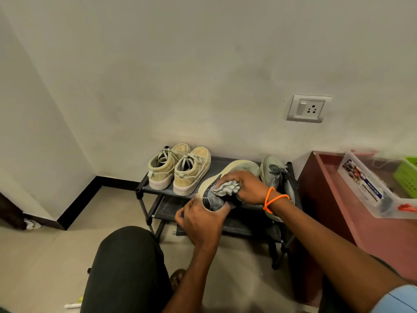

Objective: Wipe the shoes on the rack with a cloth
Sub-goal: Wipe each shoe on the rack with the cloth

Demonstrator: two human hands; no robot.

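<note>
Knee [126,267] before rack [144,188], shoes [178,169].

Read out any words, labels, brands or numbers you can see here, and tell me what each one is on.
Nothing can be read with confidence.
Clear plastic box on the red cabinet: a printed label with a picture and a blue strip of white lettering, too blurred to read.
Shoes on the rack, cloth and wall socket: no text visible.
</note>
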